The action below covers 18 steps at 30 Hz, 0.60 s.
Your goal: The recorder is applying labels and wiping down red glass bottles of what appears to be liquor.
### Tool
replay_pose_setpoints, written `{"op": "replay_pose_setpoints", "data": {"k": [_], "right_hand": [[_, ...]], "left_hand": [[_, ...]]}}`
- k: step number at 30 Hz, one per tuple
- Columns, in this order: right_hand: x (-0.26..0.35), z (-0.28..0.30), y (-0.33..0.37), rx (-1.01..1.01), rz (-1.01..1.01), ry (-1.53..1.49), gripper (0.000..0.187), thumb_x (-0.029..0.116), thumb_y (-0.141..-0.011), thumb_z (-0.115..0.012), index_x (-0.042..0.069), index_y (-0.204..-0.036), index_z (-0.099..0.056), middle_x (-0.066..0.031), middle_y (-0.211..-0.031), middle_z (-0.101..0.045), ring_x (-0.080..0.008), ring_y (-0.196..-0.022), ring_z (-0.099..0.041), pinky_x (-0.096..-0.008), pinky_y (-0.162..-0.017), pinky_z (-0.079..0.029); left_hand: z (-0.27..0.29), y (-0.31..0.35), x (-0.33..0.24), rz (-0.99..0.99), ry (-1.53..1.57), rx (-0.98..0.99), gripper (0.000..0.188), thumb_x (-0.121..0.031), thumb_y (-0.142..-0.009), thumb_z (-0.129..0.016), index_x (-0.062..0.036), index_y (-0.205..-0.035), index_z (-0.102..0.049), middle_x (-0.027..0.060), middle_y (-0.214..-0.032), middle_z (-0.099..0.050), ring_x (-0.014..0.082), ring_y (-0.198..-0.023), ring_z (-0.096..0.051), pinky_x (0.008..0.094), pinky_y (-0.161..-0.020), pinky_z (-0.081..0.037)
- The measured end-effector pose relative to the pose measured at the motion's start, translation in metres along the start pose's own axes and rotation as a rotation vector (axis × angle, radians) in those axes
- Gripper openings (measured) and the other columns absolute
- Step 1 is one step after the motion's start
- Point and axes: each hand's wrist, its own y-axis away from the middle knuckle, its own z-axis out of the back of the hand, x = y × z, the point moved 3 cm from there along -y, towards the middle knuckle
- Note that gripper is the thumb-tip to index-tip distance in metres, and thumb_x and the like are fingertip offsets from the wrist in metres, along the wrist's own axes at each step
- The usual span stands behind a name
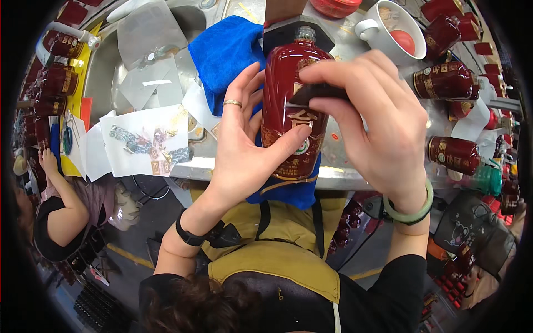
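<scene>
Head view, far left: we see a co-worker's arm beside shelved bottles.
Sink: the metal basin holds translucent sheets.
Decal sheet: white paper with printed decals lies near us, at the basin's near edge.
Blue cloth: it is bunched on the counter, left of the bottle.
Left hand: ours is spread around the bottle's left side, thumb across its front.
Red glass bottle: it sits between our hands, neck far, base toward us.
Right hand: ours pinches a dark flat piece between thumb and fingers, against the bottle's front.
White cup: far right of the bottle, it contains a red round thing.
Right side: more red bottles lie on the counter.
</scene>
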Motion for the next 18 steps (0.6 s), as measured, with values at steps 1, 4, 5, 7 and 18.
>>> {"op": "replay_pose_setpoints", "data": {"k": [1, 4, 5, 7, 18], "right_hand": [[-0.0028, -0.0025, -0.0017, -0.016, 0.027, 0.034, 0.032, -0.010, -0.070, -0.075, 0.001, -0.100, -0.070, -0.0088, -0.088, -0.068, -0.0251, -0.078, -0.062, -0.0340, -0.067, -0.049], [-0.0035, -0.0050, -0.0020, -0.101, 0.116, 0.109, 0.031, -0.010, -0.071, -0.074, 0.001, -0.100, -0.071, -0.0086, -0.087, -0.068, -0.0251, -0.078, -0.062, -0.0342, -0.069, -0.050], [-0.0040, -0.0043, -0.0031, -0.101, 0.117, 0.108, 0.031, -0.010, -0.071, -0.074, 0.001, -0.100, -0.071, -0.0086, -0.087, -0.068, -0.0251, -0.078, -0.062, -0.0342, -0.069, -0.050], [-0.0038, 0.0011, -0.0069, -0.123, 0.129, 0.091, 0.031, -0.010, -0.072, -0.074, 0.001, -0.101, -0.070, -0.0091, -0.087, -0.068, -0.0259, -0.078, -0.061, -0.0347, -0.069, -0.050], [-0.0021, -0.0064, -0.0030, -0.109, 0.130, 0.094, 0.032, -0.010, -0.071, -0.074, 0.002, -0.101, -0.070, -0.0087, -0.087, -0.067, -0.0262, -0.077, -0.059, -0.0342, -0.068, -0.049]], "left_hand": [[-0.0002, -0.0004, -0.0008, -0.011, -0.007, 0.004, 0.098, -0.008, -0.081, -0.084, -0.0017, -0.154, -0.020, 0.0224, -0.152, -0.032, 0.0296, -0.138, -0.041, 0.0422, -0.114, -0.040], [-0.0002, -0.0012, -0.0012, -0.002, 0.014, 0.000, 0.097, -0.008, -0.081, -0.084, -0.0019, -0.154, -0.021, 0.0224, -0.152, -0.033, 0.0291, -0.139, -0.041, 0.0418, -0.114, -0.041], [0.0003, -0.0010, -0.0008, -0.003, 0.013, -0.001, 0.097, -0.007, -0.080, -0.084, -0.0020, -0.154, -0.021, 0.0223, -0.151, -0.033, 0.0291, -0.139, -0.040, 0.0416, -0.114, -0.041], [0.0001, -0.0002, -0.0010, 0.006, 0.009, -0.011, 0.097, -0.007, -0.080, -0.084, -0.0018, -0.154, -0.021, 0.0223, -0.151, -0.033, 0.0290, -0.138, -0.041, 0.0416, -0.114, -0.040], [0.0018, -0.0015, 0.0024, -0.006, 0.001, -0.005, 0.097, -0.009, -0.081, -0.084, -0.0016, -0.154, -0.021, 0.0229, -0.150, -0.034, 0.0298, -0.138, -0.041, 0.0423, -0.113, -0.042]]}}
